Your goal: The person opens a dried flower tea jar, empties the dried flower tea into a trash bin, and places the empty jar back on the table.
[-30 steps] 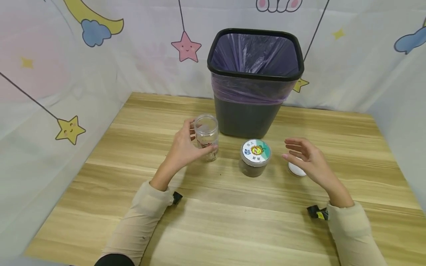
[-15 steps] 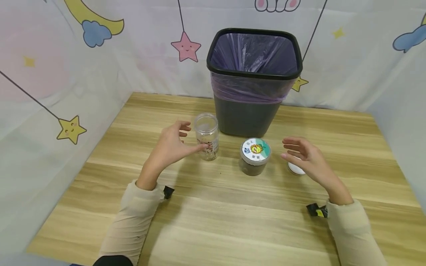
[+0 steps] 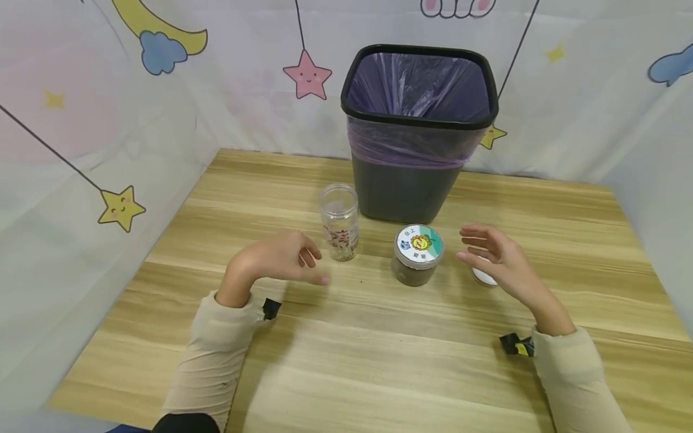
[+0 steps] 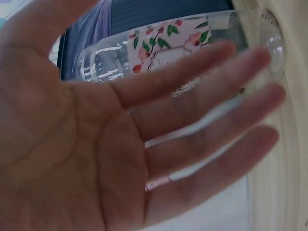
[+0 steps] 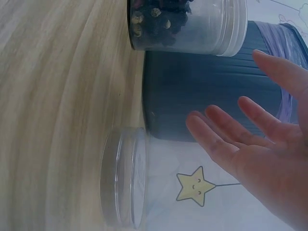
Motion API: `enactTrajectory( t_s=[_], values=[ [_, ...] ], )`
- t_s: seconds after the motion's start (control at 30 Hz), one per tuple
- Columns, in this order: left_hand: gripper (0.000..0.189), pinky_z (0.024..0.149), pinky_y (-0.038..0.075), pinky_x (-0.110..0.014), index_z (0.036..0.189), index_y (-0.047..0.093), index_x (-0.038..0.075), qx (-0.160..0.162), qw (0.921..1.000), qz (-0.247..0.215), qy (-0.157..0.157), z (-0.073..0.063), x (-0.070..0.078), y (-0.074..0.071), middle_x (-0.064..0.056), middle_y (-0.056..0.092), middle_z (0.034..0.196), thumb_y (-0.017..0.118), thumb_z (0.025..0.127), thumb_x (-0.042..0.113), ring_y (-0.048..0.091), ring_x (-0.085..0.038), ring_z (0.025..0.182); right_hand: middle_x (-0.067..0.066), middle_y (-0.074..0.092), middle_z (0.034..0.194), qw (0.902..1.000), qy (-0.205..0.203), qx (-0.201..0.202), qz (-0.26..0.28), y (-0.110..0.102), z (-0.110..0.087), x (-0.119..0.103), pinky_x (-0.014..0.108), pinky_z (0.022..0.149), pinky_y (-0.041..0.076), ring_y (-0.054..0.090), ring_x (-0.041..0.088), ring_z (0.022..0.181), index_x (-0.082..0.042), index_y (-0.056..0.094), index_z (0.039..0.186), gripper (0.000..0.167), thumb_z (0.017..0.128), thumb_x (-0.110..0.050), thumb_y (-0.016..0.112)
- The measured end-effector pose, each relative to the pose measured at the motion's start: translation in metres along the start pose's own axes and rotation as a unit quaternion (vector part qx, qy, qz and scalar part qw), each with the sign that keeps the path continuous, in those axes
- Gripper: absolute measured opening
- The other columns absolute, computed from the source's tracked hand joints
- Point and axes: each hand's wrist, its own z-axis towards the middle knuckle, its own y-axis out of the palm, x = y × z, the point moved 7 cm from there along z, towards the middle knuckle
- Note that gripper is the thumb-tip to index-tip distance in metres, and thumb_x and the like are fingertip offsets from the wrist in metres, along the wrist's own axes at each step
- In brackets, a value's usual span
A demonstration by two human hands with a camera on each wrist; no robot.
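A clear jar [image 3: 341,231] with a floral label stands upright without a lid, left of centre in the head view. Just to its left is my left hand [image 3: 281,257], apart from it and holding nothing; the left wrist view shows the fingers [image 4: 207,115] extended in front of the jar. To the right stands a shorter lidded tub [image 3: 414,273] with a sunflower picture on top and dark dried pieces [image 5: 159,19] inside. My right hand [image 3: 495,258] hovers above a round lid [image 3: 485,278], fingers relaxed, touching nothing. The hand partly hides that lid from the head camera.
Behind the jar and tub stands a dark bin [image 3: 406,186] lined with a purple bag, its mouth facing up. The wooden table [image 3: 379,373] meets a printed cloth backdrop [image 3: 260,108] at the back and sides.
My left hand has let go of the clear jar and drawn back to the left and nearer. The jar stays where it stood. My right hand has hardly moved.
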Motion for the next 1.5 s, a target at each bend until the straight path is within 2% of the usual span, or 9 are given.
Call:
enactTrajectory(
  t_s=[0.13, 0.23, 0.4, 0.53, 0.8, 1.03, 1.2, 1.37, 1.5],
  values=[
    [0.07, 0.096, 0.051, -0.043, 0.133, 0.057, -0.004, -0.063, 0.9962, -0.023, 0.054, 0.01, 0.014, 0.019, -0.014, 0.068, 0.12, 0.081, 0.083, 0.038, 0.063, -0.031, 0.112, 0.019, 0.053, 0.134, 1.0, -0.003, 0.008, 0.004, -0.001, -0.001, -0.001, 0.025, 0.098, 0.049, 0.054, 0.031, 0.124, 0.012, 0.044, 0.137, 0.048, 0.095, 0.0, 0.066],
    [0.073, 0.099, 0.049, -0.043, 0.136, 0.054, -0.004, -0.084, 0.9921, -0.032, 0.087, 0.017, 0.024, 0.031, -0.014, 0.066, 0.124, 0.082, 0.082, 0.035, 0.062, -0.031, 0.115, 0.019, 0.052, 0.134, 1.0, -0.002, 0.008, 0.003, -0.001, -0.002, -0.002, 0.025, 0.098, 0.049, 0.053, 0.031, 0.124, 0.012, 0.044, 0.137, 0.048, 0.095, -0.001, 0.066],
    [0.074, 0.099, 0.049, -0.037, 0.136, 0.055, -0.003, -0.075, 0.9858, -0.042, 0.144, 0.026, 0.039, 0.044, -0.011, 0.067, 0.122, 0.085, 0.08, 0.036, 0.064, -0.026, 0.113, 0.021, 0.052, 0.135, 1.0, 0.002, 0.005, 0.003, 0.001, -0.002, -0.003, 0.023, 0.098, 0.048, 0.051, 0.037, 0.125, 0.01, 0.045, 0.137, 0.048, 0.095, -0.001, 0.066],
    [0.076, 0.1, 0.049, -0.034, 0.138, 0.054, -0.004, -0.052, 0.9838, -0.051, 0.164, 0.034, 0.046, 0.052, -0.012, 0.067, 0.122, 0.084, 0.081, 0.036, 0.064, -0.024, 0.113, 0.021, 0.052, 0.135, 1.0, 0.003, 0.004, 0.006, 0.001, 0.0, -0.004, 0.023, 0.098, 0.048, 0.051, 0.039, 0.125, 0.009, 0.046, 0.137, 0.047, 0.096, -0.002, 0.065],
    [0.089, 0.101, 0.049, -0.037, 0.143, 0.043, -0.011, 0.028, 0.9836, -0.024, 0.176, 0.048, 0.052, 0.058, -0.02, 0.063, 0.129, 0.083, 0.081, 0.039, 0.063, -0.028, 0.117, 0.021, 0.052, 0.136, 1.0, -0.001, 0.002, 0.007, 0.002, 0.002, -0.008, 0.023, 0.098, 0.048, 0.051, 0.038, 0.126, 0.009, 0.046, 0.137, 0.047, 0.096, -0.002, 0.065],
    [0.102, 0.104, 0.046, -0.037, 0.151, 0.029, -0.01, 0.086, 0.9829, -0.02, 0.161, 0.059, 0.055, 0.067, -0.023, 0.05, 0.143, 0.081, 0.082, 0.043, 0.056, -0.029, 0.126, 0.018, 0.052, 0.135, 0.9994, -0.01, -0.001, 0.032, 0.009, 0.0, -0.009, 0.025, 0.099, 0.048, 0.051, 0.036, 0.126, 0.008, 0.047, 0.136, 0.045, 0.095, 0.001, 0.065],
    [0.106, 0.106, 0.044, -0.041, 0.153, 0.024, -0.008, 0.13, 0.9804, -0.04, 0.143, 0.064, 0.062, 0.065, -0.022, 0.045, 0.148, 0.081, 0.081, 0.043, 0.054, -0.032, 0.128, 0.018, 0.052, 0.135, 0.9991, -0.019, 0.003, 0.038, 0.011, 0.001, -0.011, 0.028, 0.1, 0.048, 0.051, 0.035, 0.126, 0.007, 0.048, 0.136, 0.045, 0.095, 0.002, 0.065],
    [0.11, 0.106, 0.043, -0.045, 0.156, 0.021, -0.003, 0.153, 0.9808, -0.061, 0.104, 0.071, 0.068, 0.063, -0.018, 0.044, 0.151, 0.083, 0.079, 0.046, 0.053, -0.032, 0.129, 0.018, 0.052, 0.137, 0.9993, -0.02, 0.005, 0.031, 0.013, 0.002, -0.014, 0.029, 0.101, 0.047, 0.049, 0.04, 0.127, 0.006, 0.048, 0.137, 0.046, 0.095, 0.001, 0.065],
    [0.111, 0.107, 0.043, -0.044, 0.156, 0.023, 0.0, 0.149, 0.9806, -0.091, 0.089, 0.078, 0.072, 0.065, -0.015, 0.046, 0.15, 0.086, 0.076, 0.044, 0.051, -0.031, 0.131, 0.018, 0.05, 0.14, 0.9998, -0.015, 0.001, 0.014, 0.015, 0.004, -0.017, 0.03, 0.103, 0.045, 0.047, 0.041, 0.13, 0.005, 0.047, 0.137, 0.048, 0.095, -0.002, 0.067]
  ],
)
